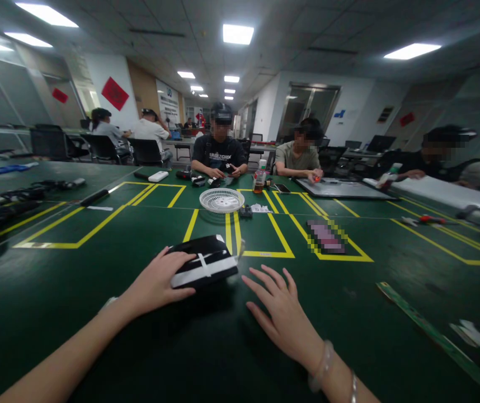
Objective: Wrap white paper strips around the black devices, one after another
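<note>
A black box-like case (pixel 223 270) with white bands crossing on its front side is tilted over the green table. My left hand (pixel 166 278) grips its left end, fingers over the top and thumb below. To the right of the case, my right hand (pixel 280 313) has its fingers spread and holds nothing. A small gap lies between its fingertips and the case. Something thin and pale, blurred, sticks out at the case's right corner. Whether the case opens or what it contains is hidden.
Yellow tape outlines mark the green table (pixel 328 341). Ahead stand a white slotted basket (pixel 222 201) and a drink bottle (pixel 259 180). A blurred-out phone-like object (pixel 326 237) lies right of centre, a long green strip (pixel 428 324) nearer. Several people sit across the table.
</note>
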`<state>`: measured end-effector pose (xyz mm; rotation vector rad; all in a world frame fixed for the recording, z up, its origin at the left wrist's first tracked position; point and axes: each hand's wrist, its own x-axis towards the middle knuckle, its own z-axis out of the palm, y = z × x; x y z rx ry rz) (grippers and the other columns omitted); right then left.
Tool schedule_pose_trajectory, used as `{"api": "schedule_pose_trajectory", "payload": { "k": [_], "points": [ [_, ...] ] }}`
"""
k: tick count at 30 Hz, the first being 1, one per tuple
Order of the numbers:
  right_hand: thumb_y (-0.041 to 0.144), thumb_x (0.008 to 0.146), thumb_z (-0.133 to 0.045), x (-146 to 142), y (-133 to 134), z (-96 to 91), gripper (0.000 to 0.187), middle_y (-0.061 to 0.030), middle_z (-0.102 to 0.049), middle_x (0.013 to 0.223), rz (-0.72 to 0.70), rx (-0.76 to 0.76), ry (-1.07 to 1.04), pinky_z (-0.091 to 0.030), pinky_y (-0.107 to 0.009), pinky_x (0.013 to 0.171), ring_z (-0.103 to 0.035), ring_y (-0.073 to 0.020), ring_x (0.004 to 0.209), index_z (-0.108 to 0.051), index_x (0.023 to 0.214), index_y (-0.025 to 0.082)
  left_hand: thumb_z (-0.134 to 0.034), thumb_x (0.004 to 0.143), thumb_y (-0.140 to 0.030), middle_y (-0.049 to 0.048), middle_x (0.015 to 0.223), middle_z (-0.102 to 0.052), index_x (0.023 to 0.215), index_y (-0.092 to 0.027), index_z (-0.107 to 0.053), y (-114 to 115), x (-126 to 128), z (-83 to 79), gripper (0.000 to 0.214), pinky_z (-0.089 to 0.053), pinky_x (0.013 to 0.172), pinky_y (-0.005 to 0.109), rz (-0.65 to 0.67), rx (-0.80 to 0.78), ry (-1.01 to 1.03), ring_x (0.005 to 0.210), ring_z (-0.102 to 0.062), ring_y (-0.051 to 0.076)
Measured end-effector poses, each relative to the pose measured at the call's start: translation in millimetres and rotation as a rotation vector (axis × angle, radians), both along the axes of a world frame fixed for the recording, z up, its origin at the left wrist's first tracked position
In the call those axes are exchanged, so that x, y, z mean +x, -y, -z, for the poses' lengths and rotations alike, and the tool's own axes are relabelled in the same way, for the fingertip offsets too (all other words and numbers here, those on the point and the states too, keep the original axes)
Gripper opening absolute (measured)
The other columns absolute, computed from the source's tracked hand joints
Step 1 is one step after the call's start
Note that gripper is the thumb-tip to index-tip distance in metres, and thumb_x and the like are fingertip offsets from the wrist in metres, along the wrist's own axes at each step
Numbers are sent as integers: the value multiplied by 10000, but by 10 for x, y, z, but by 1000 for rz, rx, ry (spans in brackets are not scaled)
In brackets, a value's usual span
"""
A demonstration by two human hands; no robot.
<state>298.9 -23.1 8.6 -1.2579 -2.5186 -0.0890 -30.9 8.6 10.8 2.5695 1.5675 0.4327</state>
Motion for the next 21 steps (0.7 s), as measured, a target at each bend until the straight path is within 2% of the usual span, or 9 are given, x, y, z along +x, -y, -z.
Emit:
{"api": "schedule_pose_trajectory", "payload": {
  "k": [4, 7, 9, 13, 18, 20, 21],
  "points": [
    [309, 959, -501, 6, -5, 24, 471, -44, -477, 1461, -19, 10, -10, -204, -621, 1123, -355, -292, 1382, -436, 1424, 342, -579, 875, -573, 135, 1405, -486, 1391, -183, -474, -174, -552, -54, 655, -147, 1157, 593, -227, 76, -58, 1298, -430, 350],
    [300, 953, -512, 6, 2, 33, 484, -37, -482, 1456, -28, 4, -16, -201, -626, 1126, -352, -290, 1385, -426, 1427, 350, -495, 920, -568, 169, 1404, -471, 1394, -127, -450, -209, -997, -91, 649, -112, 1147, 607, -420, 107, -169, 1312, -397, 362],
    [298, 955, -511, 7, 6, 27, 479, -34, -486, 1452, -27, -20, -17, -197, -631, 1126, -350, -289, 1386, -429, 1424, 351, -428, 952, -560, 193, 1416, -443, 1428, -100, -388, -176, -1278, -108, 663, -141, 1121, 635, -560, 85, -225, 1317, -382, 369],
    [304, 953, -517, 2, 9, 5, 461, -35, -497, 1439, -36, -98, -2, -186, -639, 1127, -351, -291, 1384, -452, 1408, 341, -307, 965, -635, 216, 1417, -426, 1462, -88, -314, -69, -1758, -99, 738, -246, 1072, 634, -820, -58, -234, 1290, -403, 391],
    [320, 956, -514, 2, 16, 15, 456, -21, -507, 1430, -51, -147, -8, -180, -634, 1133, -340, -294, 1388, -454, 1407, 343, -245, 910, -727, 202, 1341, -510, 1417, -115, -390, 34, -2127, 8, 808, -380, 952, 612, -1123, -114, -183, 1212, -460, 422],
    [309, 957, -510, 7, 23, 21, 455, -23, -524, 1412, -60, -153, -19, -194, -615, 1138, -351, -287, 1381, -455, 1409, 335, -251, 843, -800, 168, 1185, -616, 1303, -145, -522, 66, -2209, 71, 845, -390, 882, 604, -1219, -108, -138, 1192, -446, 470],
    [300, 956, -511, 9, 27, 21, 454, -23, -534, 1400, -65, -156, -25, -201, -604, 1141, -360, -283, 1375, -459, 1406, 331, -250, 807, -828, 139, 1052, -662, 1176, -163, -609, 77, -2237, 101, 842, -369, 850, 610, -1223, -126, -103, 1181, -436, 495]
  ]
}}
